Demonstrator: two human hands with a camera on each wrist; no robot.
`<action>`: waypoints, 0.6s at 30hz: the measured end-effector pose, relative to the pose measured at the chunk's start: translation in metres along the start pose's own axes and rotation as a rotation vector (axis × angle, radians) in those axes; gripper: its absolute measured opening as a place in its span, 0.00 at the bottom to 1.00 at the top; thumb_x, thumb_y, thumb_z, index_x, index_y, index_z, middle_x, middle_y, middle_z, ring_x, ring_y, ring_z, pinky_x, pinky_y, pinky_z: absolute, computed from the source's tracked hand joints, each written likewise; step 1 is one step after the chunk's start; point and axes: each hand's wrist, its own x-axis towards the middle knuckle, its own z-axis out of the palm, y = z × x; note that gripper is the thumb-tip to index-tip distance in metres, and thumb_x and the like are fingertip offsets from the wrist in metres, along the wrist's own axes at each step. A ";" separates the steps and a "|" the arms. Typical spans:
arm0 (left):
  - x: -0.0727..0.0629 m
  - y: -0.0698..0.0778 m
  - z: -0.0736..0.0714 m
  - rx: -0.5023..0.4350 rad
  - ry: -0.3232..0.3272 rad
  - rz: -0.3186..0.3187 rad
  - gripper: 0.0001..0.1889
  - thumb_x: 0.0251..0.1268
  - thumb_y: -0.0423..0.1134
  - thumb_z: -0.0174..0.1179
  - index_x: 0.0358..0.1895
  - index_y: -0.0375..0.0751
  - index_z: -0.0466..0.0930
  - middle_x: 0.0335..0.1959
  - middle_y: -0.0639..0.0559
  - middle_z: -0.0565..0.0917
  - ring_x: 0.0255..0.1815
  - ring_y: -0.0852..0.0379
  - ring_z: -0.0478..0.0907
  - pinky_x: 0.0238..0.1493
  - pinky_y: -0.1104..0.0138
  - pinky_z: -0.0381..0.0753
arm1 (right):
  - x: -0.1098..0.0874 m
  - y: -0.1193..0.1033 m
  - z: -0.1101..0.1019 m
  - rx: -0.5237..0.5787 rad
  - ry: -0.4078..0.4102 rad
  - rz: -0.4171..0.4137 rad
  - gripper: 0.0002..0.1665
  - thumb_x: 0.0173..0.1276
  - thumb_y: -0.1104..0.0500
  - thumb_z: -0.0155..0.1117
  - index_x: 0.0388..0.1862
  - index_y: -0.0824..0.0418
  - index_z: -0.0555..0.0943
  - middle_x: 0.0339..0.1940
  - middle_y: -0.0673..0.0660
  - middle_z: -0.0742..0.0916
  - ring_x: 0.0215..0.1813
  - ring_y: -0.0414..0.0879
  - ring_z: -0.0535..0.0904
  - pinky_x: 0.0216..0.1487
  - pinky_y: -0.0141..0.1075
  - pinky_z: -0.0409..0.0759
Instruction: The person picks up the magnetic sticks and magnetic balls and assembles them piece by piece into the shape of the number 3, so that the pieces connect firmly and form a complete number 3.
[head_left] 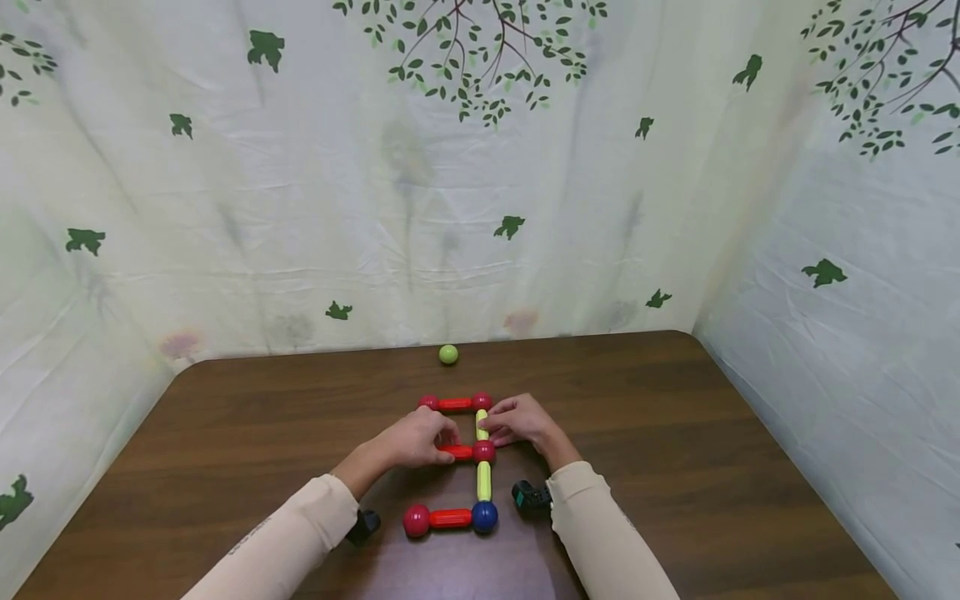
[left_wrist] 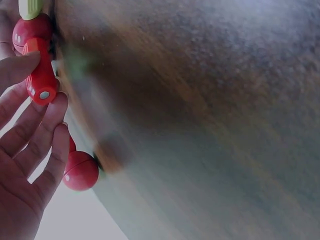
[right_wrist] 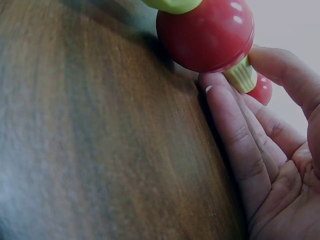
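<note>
My left hand (head_left: 416,439) pinches the middle red rod (head_left: 459,452), whose free end shows a silver disc in the left wrist view. That rod's other end meets a red ball (head_left: 483,451). My right hand (head_left: 527,422) pinches the upper yellow-green rod (right_wrist: 241,76) between thumb and fingers, just beyond this ball. The joined pieces form an E-like shape opening to the left. Its far row is a red rod (head_left: 454,404) between two red balls. A lower yellow-green rod (head_left: 483,481) runs down to a blue ball (head_left: 484,517). From there a near red rod (head_left: 450,518) reaches another red ball (head_left: 416,521).
A loose green ball (head_left: 448,354) sits near the far edge of the brown wooden table (head_left: 300,392). A white curtain (head_left: 337,208) with printed leaves hangs behind and along the sides. Dark wrist devices (head_left: 531,495) sit close to the near row.
</note>
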 end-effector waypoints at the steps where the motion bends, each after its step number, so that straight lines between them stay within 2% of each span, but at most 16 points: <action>1: 0.000 0.000 0.000 -0.005 0.000 -0.001 0.09 0.57 0.35 0.70 0.41 0.44 0.85 0.31 0.58 0.81 0.35 0.58 0.75 0.40 0.62 0.79 | 0.000 0.000 0.000 0.000 0.001 0.000 0.12 0.62 0.64 0.72 0.41 0.71 0.84 0.28 0.57 0.87 0.24 0.43 0.83 0.32 0.38 0.84; 6: 0.001 0.000 0.002 -0.020 -0.004 0.001 0.09 0.57 0.35 0.71 0.41 0.44 0.84 0.32 0.58 0.81 0.36 0.57 0.75 0.40 0.62 0.79 | -0.002 0.003 -0.001 -0.002 0.004 0.004 0.12 0.62 0.64 0.72 0.41 0.71 0.85 0.28 0.57 0.87 0.24 0.43 0.83 0.32 0.38 0.84; 11: 0.002 -0.003 -0.002 -0.047 0.010 0.037 0.08 0.57 0.38 0.71 0.40 0.45 0.84 0.32 0.59 0.81 0.34 0.58 0.76 0.37 0.65 0.79 | 0.000 0.004 -0.002 0.018 0.005 0.007 0.11 0.62 0.65 0.72 0.40 0.72 0.84 0.28 0.58 0.87 0.23 0.43 0.83 0.32 0.38 0.84; 15: 0.007 -0.014 -0.013 -0.119 0.069 0.049 0.09 0.58 0.37 0.70 0.40 0.41 0.84 0.31 0.58 0.82 0.32 0.59 0.76 0.36 0.67 0.79 | 0.003 0.004 -0.002 0.022 0.021 0.003 0.11 0.61 0.66 0.72 0.39 0.72 0.84 0.27 0.58 0.86 0.23 0.43 0.83 0.31 0.38 0.84; 18: 0.011 -0.025 -0.025 -0.210 0.139 0.007 0.10 0.59 0.36 0.70 0.42 0.37 0.84 0.32 0.55 0.83 0.33 0.58 0.77 0.37 0.66 0.79 | 0.003 0.003 -0.002 0.013 0.016 0.003 0.11 0.61 0.65 0.72 0.40 0.72 0.84 0.27 0.58 0.87 0.23 0.43 0.83 0.31 0.38 0.84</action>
